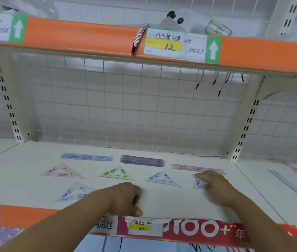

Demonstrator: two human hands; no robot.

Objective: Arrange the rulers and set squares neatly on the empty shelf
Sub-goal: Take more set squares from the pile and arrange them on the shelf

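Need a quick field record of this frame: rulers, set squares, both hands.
back row: blue ruler, purple ruler stack, pink ruler
middle row: pink set square, green set square, blue set square
front-left set square: blue
right hand: fingers flat on a partly hidden set square
left hand: curled, resting on shelf, holds nothing

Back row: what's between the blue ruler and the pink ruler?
A stack of purple rulers lies there, apart from both the blue ruler and the pink ruler. The head view shows it.
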